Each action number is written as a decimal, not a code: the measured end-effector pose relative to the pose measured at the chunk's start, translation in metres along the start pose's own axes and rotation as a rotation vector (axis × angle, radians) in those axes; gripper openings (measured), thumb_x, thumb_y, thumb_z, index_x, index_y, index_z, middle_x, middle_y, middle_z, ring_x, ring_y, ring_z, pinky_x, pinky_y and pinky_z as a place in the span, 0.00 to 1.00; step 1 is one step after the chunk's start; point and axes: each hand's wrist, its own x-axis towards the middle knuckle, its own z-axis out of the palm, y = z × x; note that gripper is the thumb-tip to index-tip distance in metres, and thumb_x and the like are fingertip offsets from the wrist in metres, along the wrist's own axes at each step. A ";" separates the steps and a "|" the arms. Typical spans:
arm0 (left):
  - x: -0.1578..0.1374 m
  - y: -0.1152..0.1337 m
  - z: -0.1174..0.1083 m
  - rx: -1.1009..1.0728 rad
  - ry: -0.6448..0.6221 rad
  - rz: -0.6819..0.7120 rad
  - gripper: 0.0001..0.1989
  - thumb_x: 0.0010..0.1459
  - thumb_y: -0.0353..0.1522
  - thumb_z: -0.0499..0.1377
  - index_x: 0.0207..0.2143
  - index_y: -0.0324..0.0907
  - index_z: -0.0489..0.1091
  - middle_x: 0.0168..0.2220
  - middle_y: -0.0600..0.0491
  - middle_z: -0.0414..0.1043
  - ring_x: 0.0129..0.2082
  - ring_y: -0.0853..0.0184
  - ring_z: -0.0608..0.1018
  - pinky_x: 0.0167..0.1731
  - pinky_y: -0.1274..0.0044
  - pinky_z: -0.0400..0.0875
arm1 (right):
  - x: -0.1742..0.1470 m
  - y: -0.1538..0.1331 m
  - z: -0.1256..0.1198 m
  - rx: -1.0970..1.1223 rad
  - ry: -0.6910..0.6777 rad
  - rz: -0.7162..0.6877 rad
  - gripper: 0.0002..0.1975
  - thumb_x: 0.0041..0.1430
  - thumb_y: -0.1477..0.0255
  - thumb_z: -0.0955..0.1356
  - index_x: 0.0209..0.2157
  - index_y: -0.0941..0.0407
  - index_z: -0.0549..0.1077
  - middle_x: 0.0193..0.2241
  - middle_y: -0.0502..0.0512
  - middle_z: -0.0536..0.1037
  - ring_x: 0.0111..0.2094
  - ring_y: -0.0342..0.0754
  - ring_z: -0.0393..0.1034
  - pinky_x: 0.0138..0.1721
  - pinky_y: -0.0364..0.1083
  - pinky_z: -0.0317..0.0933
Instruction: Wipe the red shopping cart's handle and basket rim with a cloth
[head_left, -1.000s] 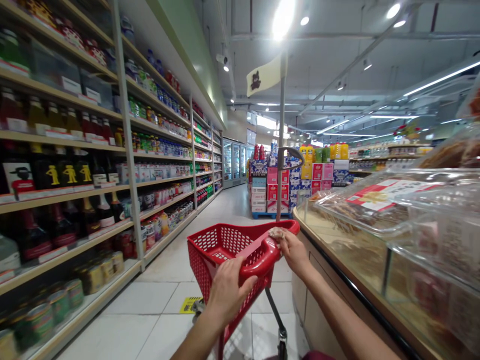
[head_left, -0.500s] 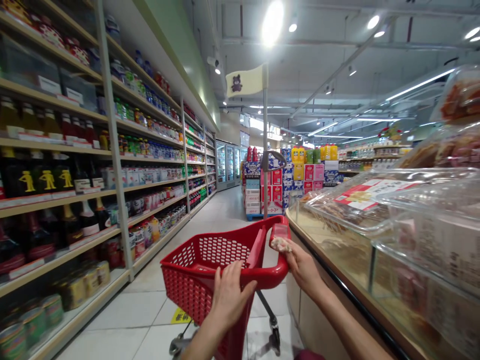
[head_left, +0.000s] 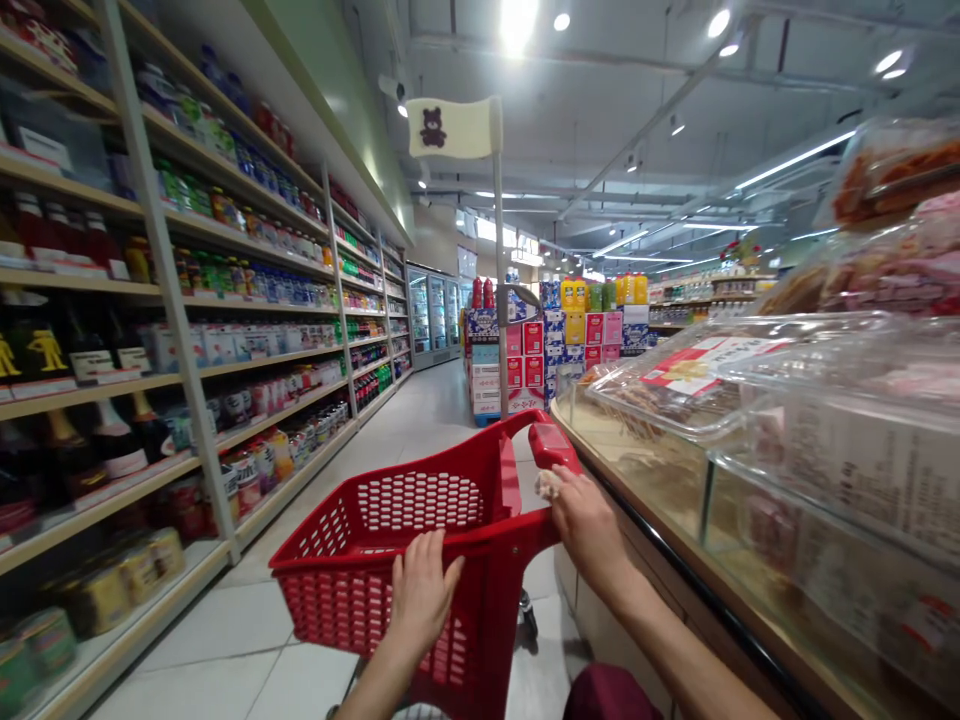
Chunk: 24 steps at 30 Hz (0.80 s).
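Observation:
In front of me stands a red plastic shopping cart (head_left: 379, 570) with perforated walls and a bare basket floor. My left hand (head_left: 424, 590) holds its near rim, fingers over the edge and thumb spread apart. My right hand (head_left: 589, 525) is closed around the handle at the right. A crumpled whitish thing (head_left: 548, 485), perhaps a tissue, shows at the right fingers. Just beyond is the red block (head_left: 553, 447) on the handle. A pole (head_left: 498, 220) rises from the cart's far side, bearing a cream flag (head_left: 454, 128) with a bear print.
Close on the right, a glass-sided counter (head_left: 645, 500) carries clear packs of food (head_left: 675, 375). Shelves (head_left: 255, 320) of bottles and cans line the left. Ahead, stacked boxes (head_left: 523, 350) stand beside the tiled aisle (head_left: 427, 400), with glass-door fridges (head_left: 435, 310) farther back.
The cart has turned, its basket swinging left and nearer. My left hand has moved left, to the basket's side rim. Shelves and counter have shifted left in view.

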 end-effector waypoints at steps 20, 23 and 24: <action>-0.007 -0.015 0.019 -0.124 -0.021 0.072 0.15 0.56 0.32 0.44 0.44 0.44 0.64 0.44 0.51 0.69 0.46 0.66 0.67 0.51 0.65 0.50 | -0.005 0.035 0.020 -0.075 -0.149 -0.155 0.17 0.54 0.76 0.59 0.45 0.55 0.68 0.45 0.59 0.71 0.48 0.51 0.64 0.52 0.57 0.50; -0.010 -0.011 0.019 -0.116 0.018 0.075 0.15 0.56 0.31 0.45 0.44 0.43 0.64 0.44 0.51 0.69 0.45 0.66 0.68 0.49 0.67 0.52 | -0.006 0.054 0.012 -0.148 -0.016 -0.012 0.17 0.55 0.77 0.57 0.44 0.58 0.69 0.46 0.63 0.70 0.49 0.53 0.63 0.49 0.58 0.54; -0.011 -0.010 0.017 -0.115 0.023 0.073 0.15 0.56 0.31 0.45 0.44 0.43 0.64 0.44 0.51 0.69 0.45 0.66 0.68 0.49 0.68 0.52 | -0.009 0.050 0.014 -0.150 -0.002 0.007 0.17 0.55 0.77 0.57 0.44 0.58 0.69 0.47 0.64 0.69 0.49 0.53 0.62 0.49 0.58 0.55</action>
